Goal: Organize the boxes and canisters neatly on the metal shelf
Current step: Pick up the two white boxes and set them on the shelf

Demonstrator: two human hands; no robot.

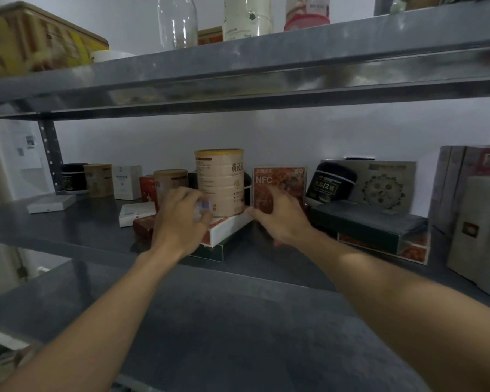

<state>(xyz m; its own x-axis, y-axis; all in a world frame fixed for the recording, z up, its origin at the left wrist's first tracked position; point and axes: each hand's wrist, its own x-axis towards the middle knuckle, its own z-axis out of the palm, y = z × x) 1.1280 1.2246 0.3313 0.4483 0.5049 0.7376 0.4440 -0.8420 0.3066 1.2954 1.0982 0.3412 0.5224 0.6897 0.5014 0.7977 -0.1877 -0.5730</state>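
On the middle metal shelf a tall beige canister stands on a flat white box, which lies on a dark box. My left hand is at the white box's left end, fingers curled around a small blurred purple-labelled object. My right hand is spread in front of the upright red NFC box, thumb tip touching the white box's right corner. A shorter beige canister stands behind my left hand.
To the left are a black jar, a brown canister, white boxes and a flat white box. A black jar sits on stacked dark boxes at right, with grey cartons beyond. The upper shelf holds bottles.
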